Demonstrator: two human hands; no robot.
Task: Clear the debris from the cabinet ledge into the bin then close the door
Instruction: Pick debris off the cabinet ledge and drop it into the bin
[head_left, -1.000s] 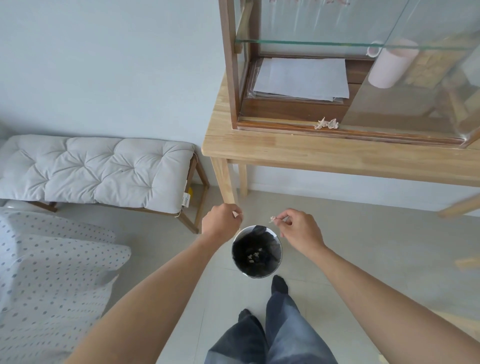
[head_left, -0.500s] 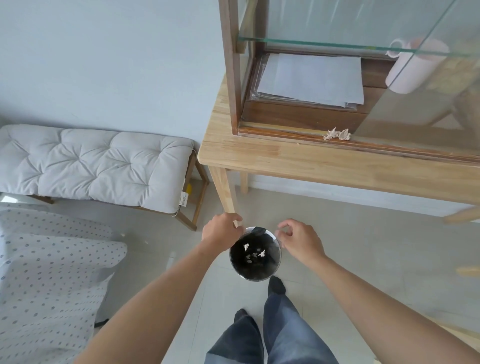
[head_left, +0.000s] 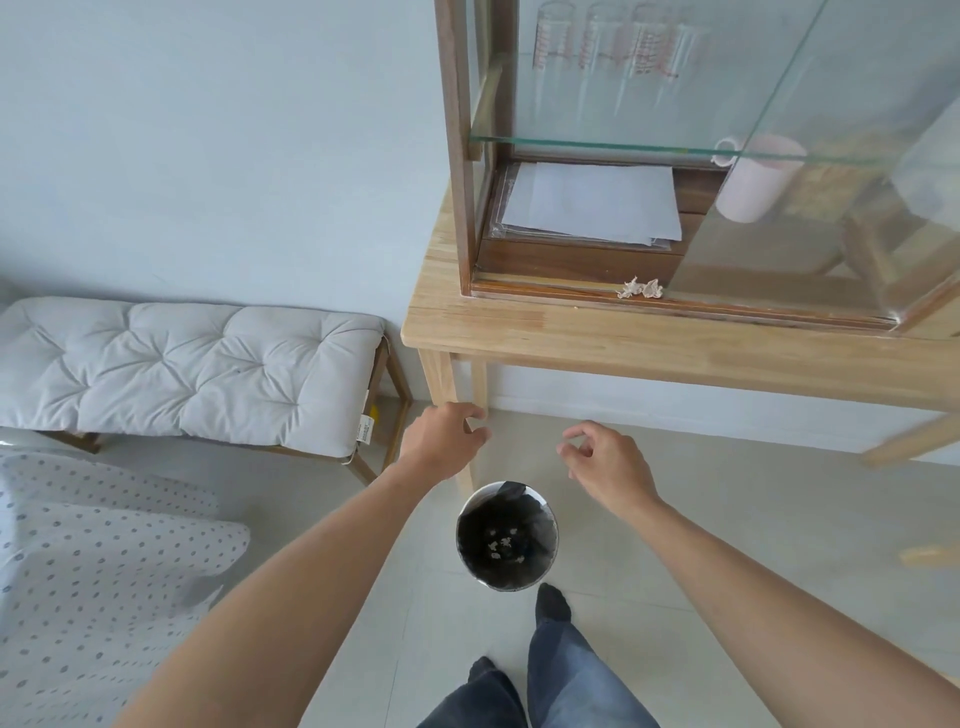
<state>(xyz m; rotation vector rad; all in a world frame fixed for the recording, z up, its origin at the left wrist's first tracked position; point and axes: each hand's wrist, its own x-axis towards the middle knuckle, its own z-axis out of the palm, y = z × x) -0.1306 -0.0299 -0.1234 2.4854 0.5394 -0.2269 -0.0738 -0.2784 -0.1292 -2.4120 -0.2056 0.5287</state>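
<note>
Head view: fingers of the left hand (head_left: 441, 441) and right hand (head_left: 608, 462) curl loosely apart, holding nothing, above open floor beyond the bin's (head_left: 506, 538) far rim. Pale scraps lie in the bin's black liner. More debris (head_left: 640, 288) sits on the cabinet ledge (head_left: 545, 291), near the worktop's (head_left: 623, 338) front edge, beside the open glass door (head_left: 831, 208).

I see the wooden table (head_left: 675, 343) bearing the glass cabinet (head_left: 467, 156). Debris (head_left: 640, 288) lies on its ledge (head_left: 545, 291). The bin (head_left: 507, 536) stands on the floor (head_left: 727, 499).
</note>
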